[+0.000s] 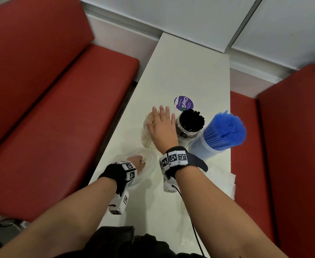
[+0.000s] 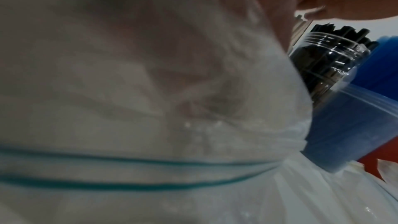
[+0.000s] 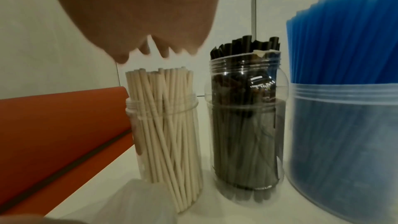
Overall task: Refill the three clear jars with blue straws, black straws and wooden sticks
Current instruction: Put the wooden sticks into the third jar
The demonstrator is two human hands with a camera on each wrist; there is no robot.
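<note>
A: Start at the left. Where is the left hand (image 1: pixel 138 162)?

B: Low on the surface (image 1: pixel 186 75), inside a crumpled clear plastic bag (image 1: pixel 149 164). Its fingers look curled on a few pale sticks in there, though the wrist view shows only blurred plastic, so I judge that loosely.

A: And the jar of wooden sticks (image 3: pixel 165 122)?

B: Just beyond that hand and slightly to its right, upright, the sticks standing near vertical with their tips above the rim. The right hand (image 1: pixel 162 125) hovers flat directly over those tips, fingers spread and straight, gripping nothing.

A: So which hand is nearer?

B: The right, which sits above the mouth. I judge it ready to press or level the stick tops, so the coming move runs straight down along their long axis.

A: Further right?

B: To the right of the right hand stands the jar of black straws (image 3: pixel 245 125), then the wide jar of blue straws (image 3: pixel 344 125), both upright and full.
</note>
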